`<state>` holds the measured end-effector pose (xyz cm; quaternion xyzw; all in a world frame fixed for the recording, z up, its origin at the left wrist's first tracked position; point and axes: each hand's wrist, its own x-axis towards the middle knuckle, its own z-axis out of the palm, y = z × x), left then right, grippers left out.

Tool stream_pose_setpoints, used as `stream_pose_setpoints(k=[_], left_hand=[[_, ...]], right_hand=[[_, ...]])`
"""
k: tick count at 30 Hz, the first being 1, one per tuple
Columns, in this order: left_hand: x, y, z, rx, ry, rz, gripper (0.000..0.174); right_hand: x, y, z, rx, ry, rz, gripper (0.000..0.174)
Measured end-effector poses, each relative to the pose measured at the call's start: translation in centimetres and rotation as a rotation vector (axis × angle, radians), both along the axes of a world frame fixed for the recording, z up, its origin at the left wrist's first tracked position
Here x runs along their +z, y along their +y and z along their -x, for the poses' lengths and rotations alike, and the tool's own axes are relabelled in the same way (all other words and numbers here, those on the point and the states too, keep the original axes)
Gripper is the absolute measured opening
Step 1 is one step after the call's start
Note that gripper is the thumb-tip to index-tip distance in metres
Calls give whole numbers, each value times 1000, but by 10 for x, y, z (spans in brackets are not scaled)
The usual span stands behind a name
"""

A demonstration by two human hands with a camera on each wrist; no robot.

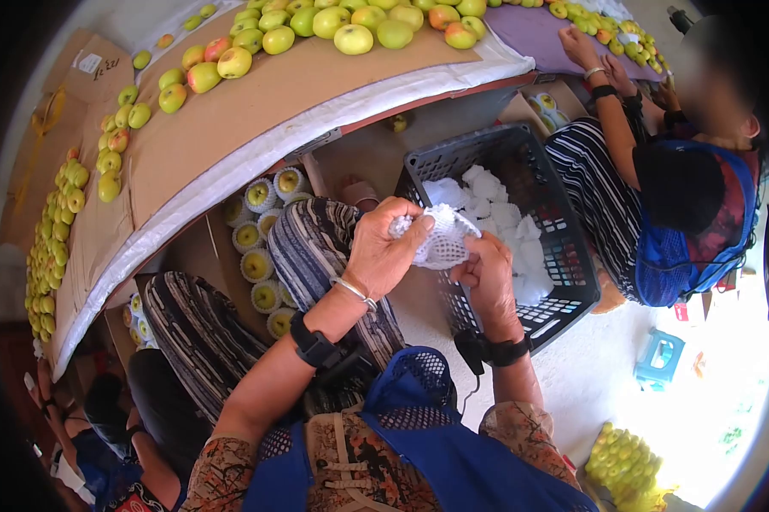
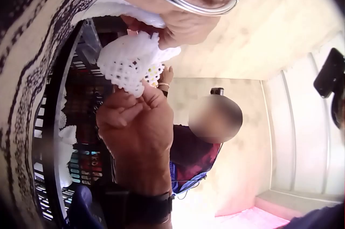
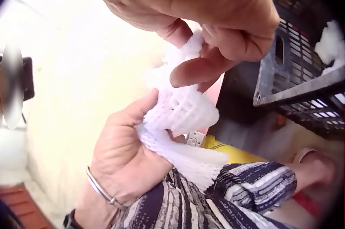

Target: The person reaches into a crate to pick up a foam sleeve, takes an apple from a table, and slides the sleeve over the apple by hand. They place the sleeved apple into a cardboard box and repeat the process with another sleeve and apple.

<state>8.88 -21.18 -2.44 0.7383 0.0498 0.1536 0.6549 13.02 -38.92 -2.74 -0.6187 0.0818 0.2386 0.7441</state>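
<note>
Both hands meet over the person's lap with a white foam net sleeve (image 1: 440, 241) between them, just left of a black plastic crate (image 1: 461, 147). The left hand (image 1: 383, 252) has its fingers curled round the near side of the net, and the thumb lies along it in the right wrist view. The right hand (image 1: 489, 275) pinches the far end between thumb and bent fingers. The net is bunched and partly covered by both palms. It may be more than one sleeve pressed together, but the pictures do not settle that. In the right wrist view a tail of it trails down onto the striped trouser leg (image 1: 316, 243).

The crate stands on the floor and holds a loose heap of more foam nets (image 1: 504, 213). Its near corner is hidden behind the right hand.

A cardboard-covered desk (image 1: 299, 94) carries rows of green and yellow apples (image 1: 353, 38), and its far end is cut off by the frame. Under its edge sits a box of apples already in nets (image 1: 261, 230), half hidden by the knee. A second person (image 1: 683, 188), in a striped sleeve, reaches onto the desk at the right. Overexposed light washes out the floor at the lower right, where a pile of yellow fruit (image 1: 623, 461) shows faintly.
</note>
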Motion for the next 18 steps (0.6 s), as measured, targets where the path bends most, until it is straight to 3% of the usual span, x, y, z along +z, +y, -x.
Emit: stream_pose_setpoints(k=[6, 12, 15, 18], left_hand=[[4, 2, 1, 13, 129, 9, 19], [-4, 4, -2, -78, 103, 471, 16], [8, 1, -1, -164, 179, 529, 16], [0, 0, -3, -150, 141, 454, 14]], right_hand=[[-6, -12, -2, 32, 25, -36, 23], [-21, -26, -19, -112, 57, -360, 30], [0, 2, -13, -71, -77, -363, 36], [17, 9, 2, 111, -92, -393, 40]])
